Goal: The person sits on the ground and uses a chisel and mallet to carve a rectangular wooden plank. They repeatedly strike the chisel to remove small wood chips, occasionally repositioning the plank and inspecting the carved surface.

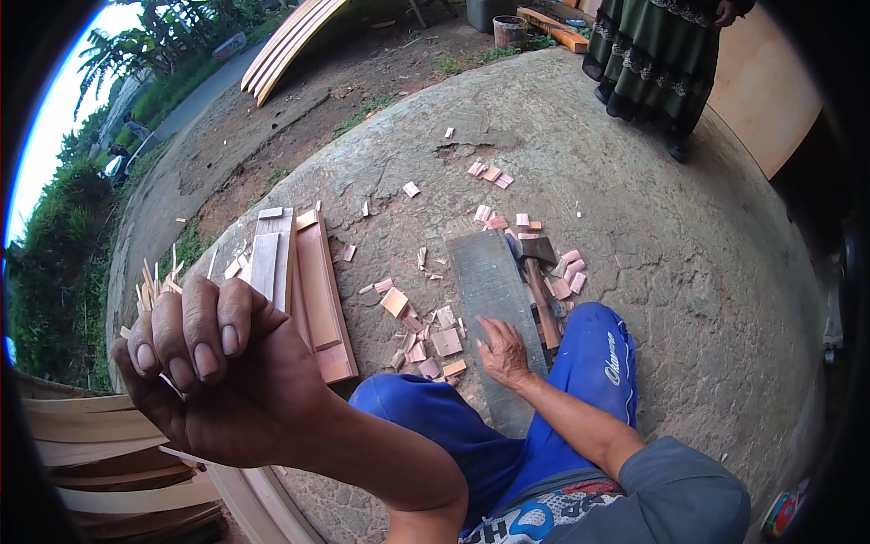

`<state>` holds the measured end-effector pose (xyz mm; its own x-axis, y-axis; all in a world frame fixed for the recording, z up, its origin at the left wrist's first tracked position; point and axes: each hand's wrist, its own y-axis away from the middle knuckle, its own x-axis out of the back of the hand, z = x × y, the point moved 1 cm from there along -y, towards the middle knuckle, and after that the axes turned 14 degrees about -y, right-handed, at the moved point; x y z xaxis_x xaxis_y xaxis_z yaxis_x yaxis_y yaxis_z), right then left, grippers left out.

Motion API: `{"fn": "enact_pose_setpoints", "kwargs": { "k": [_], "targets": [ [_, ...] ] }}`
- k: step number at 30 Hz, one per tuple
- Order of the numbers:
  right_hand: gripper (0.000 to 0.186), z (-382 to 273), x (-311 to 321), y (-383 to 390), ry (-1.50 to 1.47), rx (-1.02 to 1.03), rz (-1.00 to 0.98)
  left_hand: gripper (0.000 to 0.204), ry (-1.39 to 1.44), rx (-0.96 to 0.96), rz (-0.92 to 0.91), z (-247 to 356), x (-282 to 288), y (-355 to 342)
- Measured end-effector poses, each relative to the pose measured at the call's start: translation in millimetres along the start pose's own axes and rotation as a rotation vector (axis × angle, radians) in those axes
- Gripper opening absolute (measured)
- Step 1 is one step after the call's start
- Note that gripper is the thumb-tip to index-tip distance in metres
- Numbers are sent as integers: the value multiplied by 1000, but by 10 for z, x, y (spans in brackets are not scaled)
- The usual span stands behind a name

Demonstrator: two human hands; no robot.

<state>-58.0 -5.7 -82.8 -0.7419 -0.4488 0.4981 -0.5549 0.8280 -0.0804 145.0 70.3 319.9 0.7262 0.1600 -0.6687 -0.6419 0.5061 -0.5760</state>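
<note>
My left hand (217,363) is raised close to the camera, left of my knees. Its fingers curl inward, and whatever lies inside them, if anything, is hidden. My right hand (503,354) rests flat on a long grey board (485,281) with its fingers apart. That board slopes away from between my legs. Along its right side lies an axe (541,295) with a dark head and a wooden handle, near my right knee. Small cut wood blocks (446,342) are scattered left of the board, with more pinkish blocks (571,272) beyond the axe.
Reddish wooden planks (319,299) lie left of my knee, partly behind my left hand. Curved wooden strips (100,426) are stacked at lower left. A person in a long green skirt (657,63) stands at far right. Curved slats (290,41) and a bucket (510,32) stand farther off.
</note>
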Motion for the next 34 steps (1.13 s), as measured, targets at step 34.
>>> {"fn": "enact_pose_setpoints", "kwargs": {
  "k": [34],
  "targets": [
    [63, 61, -938, -130, 338, 11, -648, 41, 255, -48, 208, -294, 246, -61]
  ]
}}
